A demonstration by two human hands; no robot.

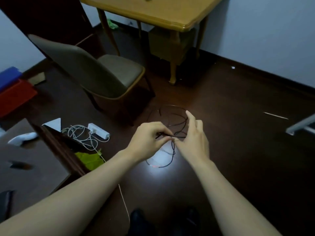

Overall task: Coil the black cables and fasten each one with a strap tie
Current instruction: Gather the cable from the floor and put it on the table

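Cable, where is it?

Between my hands, over the floor. My left hand pinches the cable at its crossing. A short black end sticks out leftward; cable tip or tie, I can't tell.

And the right?

My right hand meets the same crossing from the other side, forefinger raised. Whether it truly grips, I can't tell. Loops rise beyond it and one hangs below.

Anything in the way?

Not between the hands. Chair and table ahead, white cord and desk to my left, all well apart. I judge a tie must wrap across that crossing, nearest my left fingers.
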